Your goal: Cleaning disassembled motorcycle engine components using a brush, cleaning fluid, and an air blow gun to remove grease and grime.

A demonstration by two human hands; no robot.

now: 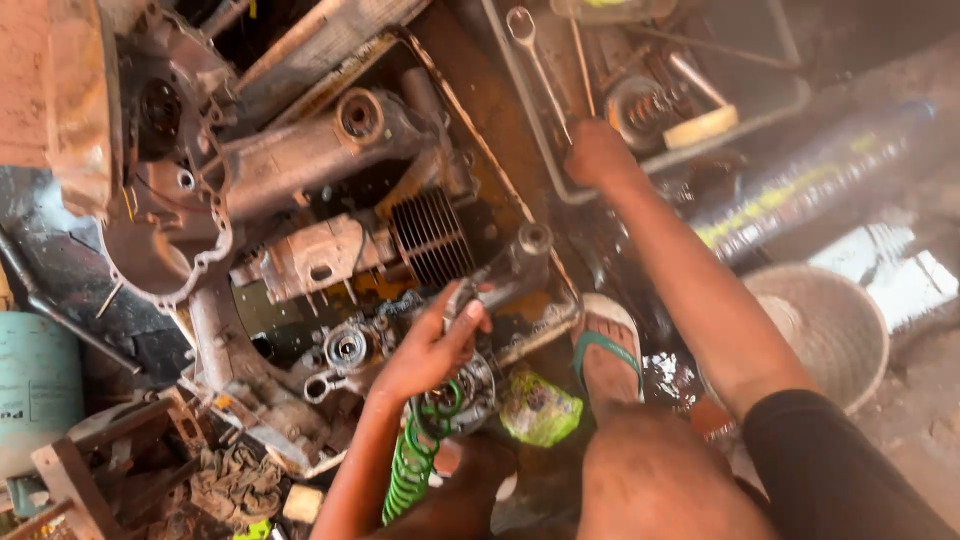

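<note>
My left hand (pixel 430 345) grips a grey metal part (pixel 505 272) with a round end, held over a greasy engine block (pixel 300 190) that lies in a rusty tray (pixel 480 110). A green coiled hose (pixel 412 468) runs under that wrist. My right hand (pixel 597 152) reaches into a grey tool tray (pixel 540 120) and closes around something there; what it holds is hidden. A spanner (pixel 532 55) lies just beside that hand.
A spring and a yellowish disc (pixel 702 126) lie in the tool tray. A clear plastic bottle (pixel 800 185) and a round woven basket (pixel 835 325) sit to the right. My sandalled foot (pixel 608 350) rests on wet ground by a green wrapper (pixel 540 408). A blue-grey can (pixel 35 385) stands at left.
</note>
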